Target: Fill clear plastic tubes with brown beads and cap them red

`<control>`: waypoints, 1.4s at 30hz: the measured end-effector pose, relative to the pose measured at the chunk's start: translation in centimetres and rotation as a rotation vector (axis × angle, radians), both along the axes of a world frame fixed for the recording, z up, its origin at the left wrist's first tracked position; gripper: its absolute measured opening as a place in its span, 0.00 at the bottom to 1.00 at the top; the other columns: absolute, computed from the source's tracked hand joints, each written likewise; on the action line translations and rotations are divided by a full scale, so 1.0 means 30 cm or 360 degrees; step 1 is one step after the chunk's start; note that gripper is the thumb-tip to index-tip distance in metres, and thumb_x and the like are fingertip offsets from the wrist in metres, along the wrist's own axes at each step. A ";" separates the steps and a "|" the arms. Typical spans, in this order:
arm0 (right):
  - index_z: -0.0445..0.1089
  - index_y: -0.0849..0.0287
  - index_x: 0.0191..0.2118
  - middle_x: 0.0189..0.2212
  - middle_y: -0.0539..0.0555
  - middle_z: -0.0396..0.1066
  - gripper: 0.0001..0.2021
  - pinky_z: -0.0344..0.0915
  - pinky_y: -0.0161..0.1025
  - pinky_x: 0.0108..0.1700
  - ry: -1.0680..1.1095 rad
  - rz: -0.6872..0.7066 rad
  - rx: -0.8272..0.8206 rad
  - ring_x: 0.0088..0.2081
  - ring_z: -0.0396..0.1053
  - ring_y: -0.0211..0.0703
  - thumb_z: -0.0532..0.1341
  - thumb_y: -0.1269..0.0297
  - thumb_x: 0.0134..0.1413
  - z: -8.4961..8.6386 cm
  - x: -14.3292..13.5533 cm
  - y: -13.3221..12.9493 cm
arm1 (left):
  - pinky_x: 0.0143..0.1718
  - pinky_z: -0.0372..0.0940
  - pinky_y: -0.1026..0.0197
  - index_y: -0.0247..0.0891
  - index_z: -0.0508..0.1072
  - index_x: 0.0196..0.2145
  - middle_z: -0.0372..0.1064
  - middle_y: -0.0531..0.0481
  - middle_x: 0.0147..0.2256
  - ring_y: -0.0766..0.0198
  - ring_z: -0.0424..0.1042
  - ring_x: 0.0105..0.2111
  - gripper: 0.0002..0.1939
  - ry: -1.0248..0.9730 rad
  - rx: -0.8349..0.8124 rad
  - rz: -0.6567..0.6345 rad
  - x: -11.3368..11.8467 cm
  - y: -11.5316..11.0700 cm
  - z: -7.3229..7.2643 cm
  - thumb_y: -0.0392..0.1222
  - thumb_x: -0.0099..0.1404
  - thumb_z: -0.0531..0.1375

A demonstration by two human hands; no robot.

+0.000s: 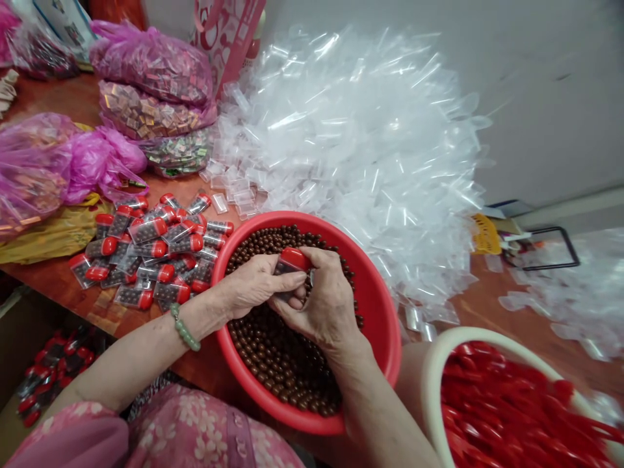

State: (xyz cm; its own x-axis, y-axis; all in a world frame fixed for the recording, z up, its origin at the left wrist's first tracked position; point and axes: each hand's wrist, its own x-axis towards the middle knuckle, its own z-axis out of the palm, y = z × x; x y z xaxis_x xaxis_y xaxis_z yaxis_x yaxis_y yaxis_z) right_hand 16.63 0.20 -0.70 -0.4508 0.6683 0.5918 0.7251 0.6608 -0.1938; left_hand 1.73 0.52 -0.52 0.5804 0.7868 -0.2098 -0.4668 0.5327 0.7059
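Above a red basin (pixel 390 325) of round brown balls (pixel 273 370), both hands are closed around a small clear plastic box with a red cap (pixel 294 259). My left hand (pixel 251 286) grips the box from the left, its thumb across the front. My right hand (pixel 329 299) wraps it from the right, with the index finger at the red cap. Dark contents show through the clear part, though fingers cover most of it. Left of the basin lies a pile of filled clear boxes with red caps (pixel 151 250).
A large heap of empty clear plastic boxes (pixel 351 143) rises behind the basin. At lower right, a cream tub (pixel 431 396) holds red caps (pixel 502 403). Pink bags (pixel 156 65) of small packets stand back left. More filled boxes (pixel 53 370) lie in a carton below the table edge.
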 end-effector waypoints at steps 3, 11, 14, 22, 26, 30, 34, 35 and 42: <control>0.55 0.58 0.55 0.41 0.60 0.67 0.30 0.70 0.51 0.38 -0.0023 0.0005 0.0102 0.40 0.69 0.54 0.63 0.58 0.46 0.001 -0.002 -0.001 | 0.28 0.61 0.67 0.31 0.68 0.24 0.66 0.54 0.23 0.73 0.66 0.23 0.25 -0.0033 -0.0001 -0.0054 0.004 0.003 0.002 0.55 0.44 0.72; 0.57 0.60 0.53 0.39 0.60 0.67 0.28 0.69 0.50 0.38 -0.0028 0.0022 0.0183 0.39 0.68 0.54 0.63 0.58 0.47 0.007 -0.010 -0.008 | 0.27 0.60 0.67 0.31 0.67 0.24 0.65 0.55 0.22 0.74 0.65 0.22 0.24 -0.0056 0.0017 -0.0050 -0.002 0.000 0.003 0.54 0.45 0.72; 0.57 0.61 0.53 0.38 0.60 0.68 0.27 0.69 0.49 0.38 -0.0094 0.0034 0.0002 0.39 0.68 0.53 0.63 0.56 0.51 0.022 -0.014 -0.017 | 0.28 0.60 0.67 0.31 0.68 0.26 0.66 0.54 0.23 0.73 0.66 0.23 0.26 -0.0025 -0.0062 -0.0034 -0.007 -0.005 -0.002 0.54 0.43 0.73; 0.58 0.71 0.56 0.34 0.63 0.69 0.30 0.66 0.46 0.33 -0.0513 0.0034 0.0021 0.34 0.67 0.53 0.58 0.53 0.55 0.045 -0.006 0.000 | 0.28 0.61 0.66 0.31 0.69 0.26 0.67 0.55 0.22 0.72 0.66 0.22 0.25 -0.0014 -0.0132 0.0056 0.005 -0.001 -0.006 0.50 0.40 0.75; 0.61 0.69 0.52 0.28 0.59 0.66 0.27 0.62 0.41 0.26 -0.0417 0.0112 0.0129 0.27 0.65 0.49 0.57 0.50 0.56 0.030 -0.004 0.019 | 0.28 0.62 0.66 0.32 0.68 0.26 0.67 0.55 0.22 0.72 0.66 0.21 0.23 0.0030 -0.0244 0.0006 0.010 0.000 -0.004 0.50 0.45 0.73; 0.59 0.65 0.56 0.26 0.57 0.67 0.28 0.62 0.40 0.24 -0.0370 0.0120 0.0276 0.25 0.65 0.48 0.58 0.50 0.56 0.030 0.001 0.018 | 0.27 0.63 0.67 0.32 0.69 0.27 0.67 0.54 0.21 0.72 0.66 0.21 0.21 0.0049 -0.0322 -0.0030 0.017 0.008 0.002 0.54 0.55 0.68; 0.59 0.65 0.57 0.26 0.58 0.67 0.29 0.60 0.42 0.24 -0.0349 0.0061 0.0266 0.24 0.65 0.49 0.59 0.51 0.55 0.029 -0.004 0.001 | 0.23 0.62 0.65 0.32 0.69 0.22 0.66 0.50 0.17 0.70 0.63 0.16 0.31 0.0212 -0.0524 -0.0107 0.028 0.017 0.017 0.61 0.69 0.47; 0.59 0.65 0.57 0.25 0.58 0.67 0.29 0.60 0.42 0.24 -0.0344 0.0068 0.0257 0.24 0.65 0.49 0.59 0.52 0.55 0.027 -0.008 -0.002 | 0.21 0.61 0.65 0.33 0.68 0.21 0.64 0.50 0.16 0.70 0.61 0.15 0.33 0.0280 -0.0564 -0.0078 0.030 0.016 0.023 0.62 0.69 0.44; 0.63 0.69 0.51 0.21 0.55 0.64 0.24 0.58 0.41 0.23 -0.0436 0.0138 0.0320 0.22 0.62 0.47 0.55 0.53 0.57 0.020 -0.047 -0.012 | 0.21 0.60 0.63 0.37 0.63 0.20 0.61 0.53 0.16 0.67 0.62 0.17 0.20 0.0716 -0.0493 0.0339 0.036 -0.012 0.032 0.49 0.66 0.51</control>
